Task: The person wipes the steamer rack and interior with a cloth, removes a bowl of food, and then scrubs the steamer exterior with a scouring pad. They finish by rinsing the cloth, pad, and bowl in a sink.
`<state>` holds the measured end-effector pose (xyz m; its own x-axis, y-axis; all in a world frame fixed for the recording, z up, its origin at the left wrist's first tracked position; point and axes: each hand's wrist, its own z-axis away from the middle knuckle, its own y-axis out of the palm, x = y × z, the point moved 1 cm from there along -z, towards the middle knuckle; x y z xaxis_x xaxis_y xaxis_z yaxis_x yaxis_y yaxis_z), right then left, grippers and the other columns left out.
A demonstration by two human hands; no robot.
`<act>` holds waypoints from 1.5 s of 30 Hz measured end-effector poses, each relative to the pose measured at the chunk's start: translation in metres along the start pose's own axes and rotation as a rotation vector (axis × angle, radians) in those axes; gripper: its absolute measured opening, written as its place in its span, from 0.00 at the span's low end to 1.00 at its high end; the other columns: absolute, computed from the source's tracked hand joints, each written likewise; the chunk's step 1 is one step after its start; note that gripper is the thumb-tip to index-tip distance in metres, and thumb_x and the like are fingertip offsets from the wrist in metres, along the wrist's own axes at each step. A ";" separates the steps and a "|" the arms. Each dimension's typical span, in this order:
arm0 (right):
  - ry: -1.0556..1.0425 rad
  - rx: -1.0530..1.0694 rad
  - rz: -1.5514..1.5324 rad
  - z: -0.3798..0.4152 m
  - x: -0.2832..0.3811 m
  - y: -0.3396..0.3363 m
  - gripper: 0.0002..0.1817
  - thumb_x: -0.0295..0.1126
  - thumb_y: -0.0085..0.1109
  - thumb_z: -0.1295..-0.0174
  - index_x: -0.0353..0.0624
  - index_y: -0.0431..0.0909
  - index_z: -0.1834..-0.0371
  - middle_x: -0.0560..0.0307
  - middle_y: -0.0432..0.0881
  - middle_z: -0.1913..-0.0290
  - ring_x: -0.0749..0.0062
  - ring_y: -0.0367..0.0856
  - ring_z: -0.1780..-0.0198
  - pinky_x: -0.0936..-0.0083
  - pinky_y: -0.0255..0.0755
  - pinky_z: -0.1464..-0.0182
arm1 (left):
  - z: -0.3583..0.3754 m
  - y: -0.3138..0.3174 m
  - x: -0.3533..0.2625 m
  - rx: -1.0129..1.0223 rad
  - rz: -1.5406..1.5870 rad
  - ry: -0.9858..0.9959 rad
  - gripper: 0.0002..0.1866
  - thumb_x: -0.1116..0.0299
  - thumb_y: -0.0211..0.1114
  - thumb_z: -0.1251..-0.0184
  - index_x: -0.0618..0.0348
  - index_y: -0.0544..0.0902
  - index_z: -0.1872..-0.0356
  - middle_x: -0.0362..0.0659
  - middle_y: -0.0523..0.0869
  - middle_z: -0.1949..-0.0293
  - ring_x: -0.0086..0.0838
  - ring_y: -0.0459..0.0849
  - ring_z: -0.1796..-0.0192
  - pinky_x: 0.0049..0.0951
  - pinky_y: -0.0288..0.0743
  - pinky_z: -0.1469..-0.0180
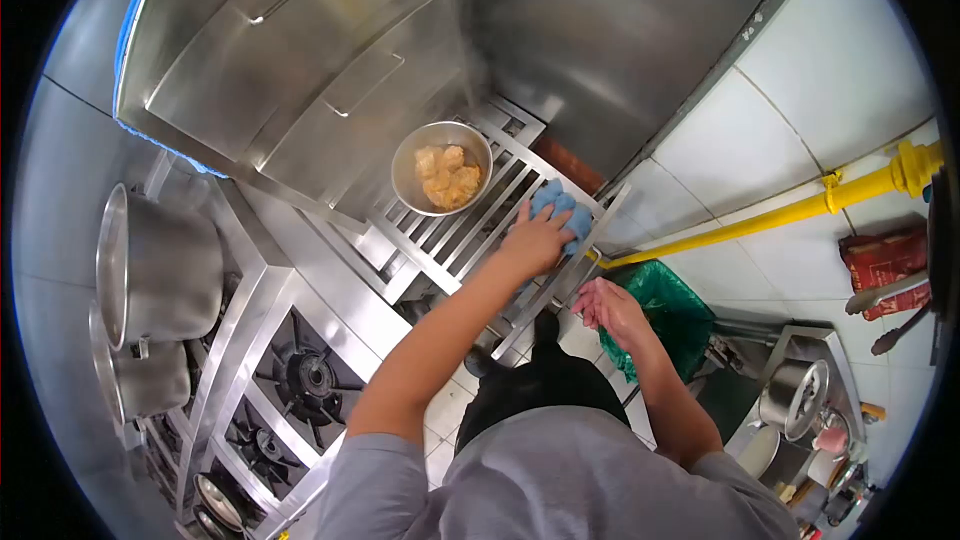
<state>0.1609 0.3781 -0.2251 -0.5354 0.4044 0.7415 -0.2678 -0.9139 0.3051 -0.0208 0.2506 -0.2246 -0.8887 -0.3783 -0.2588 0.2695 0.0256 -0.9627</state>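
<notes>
My left hand (535, 238) presses a blue cloth (562, 206) against the slatted steel rack (470, 230), fingers spread over the cloth near the rack's right edge. To the left on the same rack sits a round metal bowl (441, 167) holding pale battered pieces of food. My right hand (610, 308) hangs below the rack's corner, fingers loosely apart, holding nothing. Steam drifts up beside the bowl.
Steel cabinet doors (290, 60) rise behind the rack. Gas burners (300, 380) and two big steel pots (155, 265) stand at the left. A green-lined bin (665, 305), a yellow pipe (800, 210) on the tiled wall, and more pots (795, 395) are at the right.
</notes>
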 end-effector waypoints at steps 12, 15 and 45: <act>0.018 0.017 0.058 -0.010 0.020 0.019 0.15 0.38 0.42 0.24 0.38 0.74 0.54 0.48 0.83 0.67 0.74 0.75 0.72 0.77 0.70 0.66 | 0.206 -0.029 0.019 0.094 0.380 -0.056 0.11 0.82 0.61 0.53 0.55 0.86 0.70 0.46 0.78 0.41 0.40 0.77 0.43 0.42 0.71 0.45; 0.014 0.040 0.049 -0.013 0.022 0.017 0.15 0.38 0.42 0.24 0.37 0.73 0.55 0.47 0.83 0.67 0.73 0.76 0.72 0.77 0.71 0.66 | 0.256 0.014 0.035 -0.144 0.845 -0.502 0.18 0.77 0.54 0.45 0.53 0.85 0.55 0.48 0.80 0.42 0.45 0.79 0.43 0.44 0.72 0.41; -0.183 0.254 0.074 -0.186 0.088 0.159 0.15 0.41 0.44 0.24 0.40 0.71 0.52 0.51 0.84 0.65 0.75 0.78 0.71 0.78 0.73 0.66 | 0.210 0.174 -0.045 -0.408 2.561 -0.824 0.22 0.54 0.48 0.22 0.62 0.79 0.45 0.48 0.83 0.43 0.37 0.82 0.43 0.37 0.74 0.37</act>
<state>-0.0779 0.2744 -0.2228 -0.3872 0.3442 0.8553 -0.0128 -0.9296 0.3683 0.1435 0.0774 -0.3636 0.8456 0.4769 -0.2399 -0.1595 0.6546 0.7389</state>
